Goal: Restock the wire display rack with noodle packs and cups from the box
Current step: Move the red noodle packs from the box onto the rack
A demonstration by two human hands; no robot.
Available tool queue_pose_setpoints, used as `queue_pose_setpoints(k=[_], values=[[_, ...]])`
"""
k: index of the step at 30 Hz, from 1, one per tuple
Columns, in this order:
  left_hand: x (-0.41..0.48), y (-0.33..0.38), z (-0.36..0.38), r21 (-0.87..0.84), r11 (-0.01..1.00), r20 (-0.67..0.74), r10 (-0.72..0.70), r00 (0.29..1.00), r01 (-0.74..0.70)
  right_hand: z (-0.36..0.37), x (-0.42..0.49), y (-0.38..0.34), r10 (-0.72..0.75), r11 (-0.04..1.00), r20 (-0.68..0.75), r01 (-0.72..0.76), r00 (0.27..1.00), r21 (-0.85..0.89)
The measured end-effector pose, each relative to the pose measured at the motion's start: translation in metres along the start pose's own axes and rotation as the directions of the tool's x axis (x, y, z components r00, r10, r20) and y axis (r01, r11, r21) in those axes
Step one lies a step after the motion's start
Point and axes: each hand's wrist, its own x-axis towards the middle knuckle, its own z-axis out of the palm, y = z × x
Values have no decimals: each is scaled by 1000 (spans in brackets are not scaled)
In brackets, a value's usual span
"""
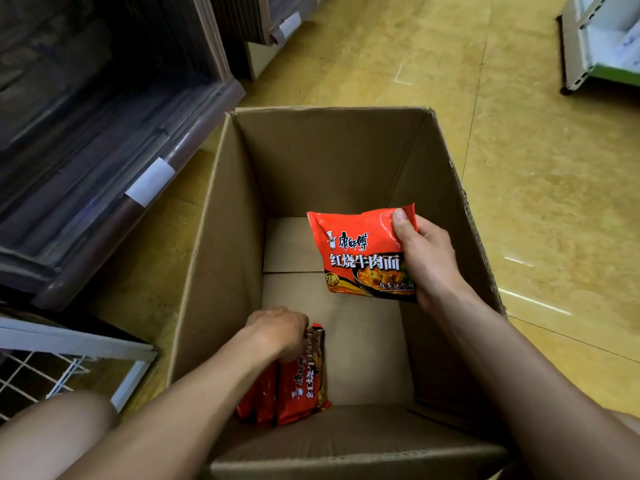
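Head view took in a corner of the wire display rack (52,372) at the lower left, just beside the left wall of the box (221,237). In the box's near left corner the left hand (277,332) reached down over the standing packs (301,389), its fingers curled onto their top edges. There were two or perhaps three packs, since the forearm hid the count. The rest of the box's bottom showed only cardboard flaps, and no cups were in view.

Towards the box's right wall the right hand (426,261) held a red noodle pack (360,251) lifted above the bottom. It clamped the pack along the right edge, with the thumb pressed on the front near the top corner.

Judging by the crinkled film, such packs would be light, with a slippery skin over a brittle noodle block. The safest hold would be across the flat faces or by the sealed edge, gripped firmly but not squeezed, as a hard pinch could crack the contents.
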Motion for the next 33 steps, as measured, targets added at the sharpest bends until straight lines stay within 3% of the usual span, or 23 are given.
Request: queue_pose_setpoints(k=[4,8,17,21,24,27,33], values=[[2,2,-1,9,998,9,56,998,-56,0,4,3,18,999,6,-18,1000,-35],[2,5,-3,-88,989,16,119,993,-117,-1,6,4,11,997,-4,-12,1000,-78],[6,11,-2,-295,950,109,138,984,-100,-1,5,1,-45,991,-9,43,999,-128],[6,10,-6,-375,923,11,100,995,-88,-3,3,-1,-91,986,1,91,996,-141],[7,9,-10,-563,823,-97,32,995,-81,-4,2,-3,-126,982,1,125,992,-144],[12,2,-16,-737,672,-214,-134,968,-70,-4,-1,-5,-155,978,-12,152,988,-142],[13,-8,-28,-903,380,-374,-462,804,-202,-7,-5,-7,-175,978,-38,169,984,-120]])
